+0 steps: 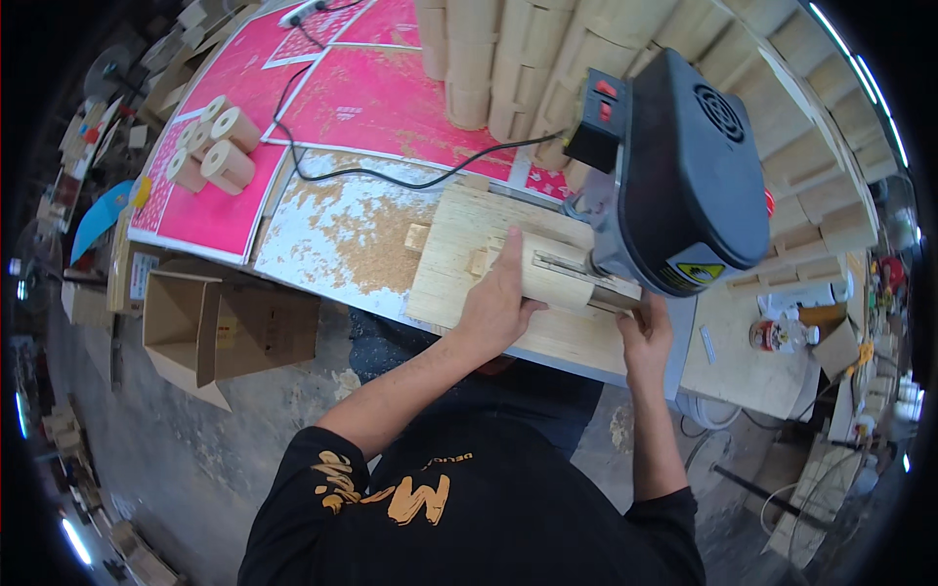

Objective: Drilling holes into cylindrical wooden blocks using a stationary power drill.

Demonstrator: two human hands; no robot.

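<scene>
A pale wooden cylinder (pixel 555 280) lies on its side on a flat wooden board (pixel 440 278), with a long slot along its top. My left hand (pixel 493 305) is closed around its left end, the fingers along the far side and the thumb at the near side. At the other end my right hand (pixel 647 340) is closed, thumb and fingers pinching the end of the piece; part of that grip is hidden. Over the cylinder stands a black bench drill press (pixel 689 176), its lower part close to the slot. Small wooden blocks (pixel 417 237) sit left of the cylinder.
Sawdust (pixel 362 244) covers the worktop on the left. A black cable (pixel 391 184) runs across it. Several wooden cylinders (pixel 230 166) stand on pink sheets; tall stacks (pixel 474 68) rise behind. A plastic bottle (pixel 782 336) is at the right, an open cardboard box (pixel 254 327) at the lower left.
</scene>
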